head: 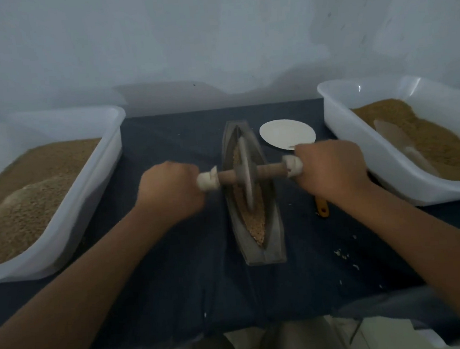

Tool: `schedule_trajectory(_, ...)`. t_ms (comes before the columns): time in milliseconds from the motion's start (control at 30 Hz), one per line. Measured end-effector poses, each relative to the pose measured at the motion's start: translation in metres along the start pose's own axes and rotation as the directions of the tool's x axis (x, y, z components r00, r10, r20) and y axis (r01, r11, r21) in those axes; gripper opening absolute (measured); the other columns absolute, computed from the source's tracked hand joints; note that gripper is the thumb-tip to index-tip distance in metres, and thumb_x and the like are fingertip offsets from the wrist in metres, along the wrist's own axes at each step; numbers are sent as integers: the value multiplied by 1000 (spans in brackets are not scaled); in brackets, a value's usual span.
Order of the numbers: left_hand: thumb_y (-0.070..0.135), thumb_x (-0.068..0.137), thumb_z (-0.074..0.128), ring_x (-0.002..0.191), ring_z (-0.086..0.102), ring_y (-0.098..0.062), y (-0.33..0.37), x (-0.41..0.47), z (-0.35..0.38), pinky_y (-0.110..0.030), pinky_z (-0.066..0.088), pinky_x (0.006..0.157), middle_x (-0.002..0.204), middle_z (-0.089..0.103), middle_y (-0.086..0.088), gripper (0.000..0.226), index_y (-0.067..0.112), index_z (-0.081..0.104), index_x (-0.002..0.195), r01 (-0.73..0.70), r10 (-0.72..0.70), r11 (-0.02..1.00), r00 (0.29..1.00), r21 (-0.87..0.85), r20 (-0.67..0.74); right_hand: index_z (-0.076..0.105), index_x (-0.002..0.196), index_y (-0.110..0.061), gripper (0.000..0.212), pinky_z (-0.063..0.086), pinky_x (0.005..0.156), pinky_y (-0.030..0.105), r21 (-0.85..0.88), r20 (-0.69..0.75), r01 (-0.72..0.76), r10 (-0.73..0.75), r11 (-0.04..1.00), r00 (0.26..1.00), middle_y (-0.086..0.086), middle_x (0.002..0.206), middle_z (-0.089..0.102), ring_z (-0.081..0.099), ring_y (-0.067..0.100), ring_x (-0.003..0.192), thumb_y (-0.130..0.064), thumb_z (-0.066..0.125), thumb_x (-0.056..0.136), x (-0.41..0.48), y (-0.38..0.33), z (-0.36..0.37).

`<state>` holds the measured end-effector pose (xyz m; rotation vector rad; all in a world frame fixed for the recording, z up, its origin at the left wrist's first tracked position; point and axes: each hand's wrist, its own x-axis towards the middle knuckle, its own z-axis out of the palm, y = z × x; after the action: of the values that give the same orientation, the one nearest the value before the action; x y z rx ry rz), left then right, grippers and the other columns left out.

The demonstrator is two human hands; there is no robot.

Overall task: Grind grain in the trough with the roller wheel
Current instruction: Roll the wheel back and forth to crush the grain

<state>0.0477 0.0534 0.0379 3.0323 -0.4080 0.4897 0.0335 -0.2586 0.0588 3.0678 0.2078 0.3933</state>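
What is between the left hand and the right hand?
Head view: a brown wooden axle carrying the grey disc-shaped roller wheel, which stands in the grey boat-shaped trough.

The place looked like a plain workroom, or a room of a home arranged for grinding by hand; which of the two could not be told. A bare pale wall with dark marks and stains stood just behind the table, which was covered with a dark blue cloth. At each side of the table stood a big white plastic tub, the left tub and the right tub, both holding much brown grain. Between them lay a narrow boat-shaped trough with a roller wheel in it, a simple hand tool. Some loose grains were scattered on the cloth.
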Motion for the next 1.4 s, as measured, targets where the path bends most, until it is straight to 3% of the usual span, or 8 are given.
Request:
schedule_trajectory(133, 46, 69, 67, 40, 37, -19, -1, -42, -4, -20, 22, 49, 50, 31, 15, 49, 35, 21, 59, -151, 146, 988, 971, -12, -188, 52, 70, -32, 28, 43, 47, 34, 69, -94, 109, -102, 992, 990, -10, 56, 49, 49, 13, 48, -56, 44, 82, -43, 11, 3)
schedule_trajectory(367, 46, 81, 63, 72, 64, -31, 1, 60, 8, -34, 44, 63, 78, 66, -1, 33, 26, 43, 64, 41, -41, 999, 999, 7, 13, 47, 68, -28, 32, 35, 52, 30, -36, -117, -68, 63, 997, 991, -7, 62, 49, 43, 14, 55, -40, 60, 95, 47, 0, 24)
schedule_trajectory(533, 45, 85, 64, 73, 65, -28, 1, 24, 5, -33, 45, 63, 73, 61, 4, 32, 26, 47, 66, 80, -74, 995, 991, -53, 110, 42, 61, -28, 36, 24, 49, 25, -117, -85, 28, -38, 993, 996, -8, 56, 43, 36, 10, 49, -33, 66, 88, 31, -3, 2)
schedule_trajectory(733, 46, 70, 64, 41, 32, -22, 3, -45, -11, -21, 16, 48, 50, 27, 13, 42, 29, 27, 59, -146, 153, 988, 977, 55, -151, 51, 67, -30, 32, 45, 46, 34, 64, -140, 96, -86, 993, 986, -10, 54, 47, 49, 16, 48, -58, 44, 80, -48, 10, 4)
schedule_trajectory(1033, 41, 81, 61, 64, 57, -25, 1, 70, 6, -32, 45, 61, 70, 57, 4, 23, 24, 52, 67, 80, -81, 997, 994, 21, 73, 46, 67, -27, 32, 52, 60, 36, -46, -109, -59, 54, 997, 993, -2, 66, 58, 53, 18, 61, -35, 62, 94, 60, -2, 14)
schedule_trajectory(1200, 47, 82, 59, 59, 49, -22, 2, 21, -9, -32, 40, 57, 64, 48, 10, 29, 27, 46, 65, -53, 47, 997, 994, 54, 98, 49, 70, -31, 31, 52, 59, 35, -30, 15, -43, 44, 999, 999, -10, 64, 53, 50, 12, 56, -56, 54, 88, 11, 4, 9)
schedule_trajectory(1300, 54, 79, 59, 46, 40, -21, -5, -32, -13, -27, 25, 48, 53, 39, 11, 39, 30, 34, 59, -173, 174, 983, 985, 52, -15, 50, 71, -32, 35, 49, 49, 36, 46, -75, 68, -64, 997, 995, -11, 56, 48, 48, 11, 47, -65, 40, 79, -38, 9, 8)
schedule_trajectory(1400, 52, 82, 61, 46, 52, -30, -9, -35, -1, -29, 31, 49, 51, 38, 10, 46, 31, 28, 58, -152, 151, 988, 984, -10, -91, 45, 65, -31, 32, 45, 45, 33, 57, -132, 128, -120, 990, 984, -11, 51, 44, 44, 11, 43, -60, 39, 76, -35, 7, 6)
